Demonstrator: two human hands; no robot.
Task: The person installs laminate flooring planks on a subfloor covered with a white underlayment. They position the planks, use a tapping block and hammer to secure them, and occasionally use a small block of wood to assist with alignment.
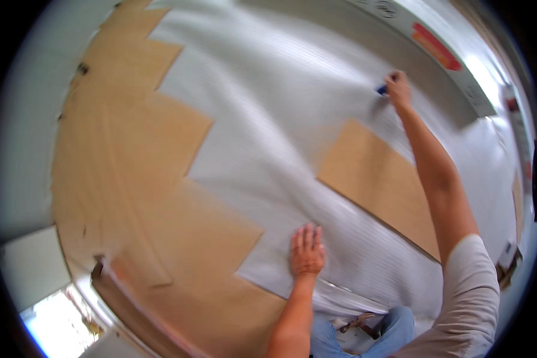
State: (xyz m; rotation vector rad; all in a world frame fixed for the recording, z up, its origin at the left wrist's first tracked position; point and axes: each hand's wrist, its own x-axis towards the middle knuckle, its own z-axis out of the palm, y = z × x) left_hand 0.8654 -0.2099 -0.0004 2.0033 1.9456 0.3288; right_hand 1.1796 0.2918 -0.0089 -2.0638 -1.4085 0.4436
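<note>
My left hand [308, 253] lies flat with its fingers stretched out on a silvery ribbed foil underlay [262, 173]. Farther off on the right, my right arm reaches out over the same sheet. The fingers of my right hand [398, 89] are closed around a small dark blue object [382, 90], blurred and too small to name. A loose light-brown wood-look board [379, 179] rests on the foil between my two hands, below my right forearm. Left of my left hand, laid boards [143, 149] of the same colour end in a stepped edge beside the foil.
A long carton [426, 56] with a red patch lies at the upper right. A hammer [359, 322] is close to my knees [394, 328]. At the lower left a brown strip [131, 310] runs along a bright opening [56, 325]. A pale wall [24, 161] bounds the left side.
</note>
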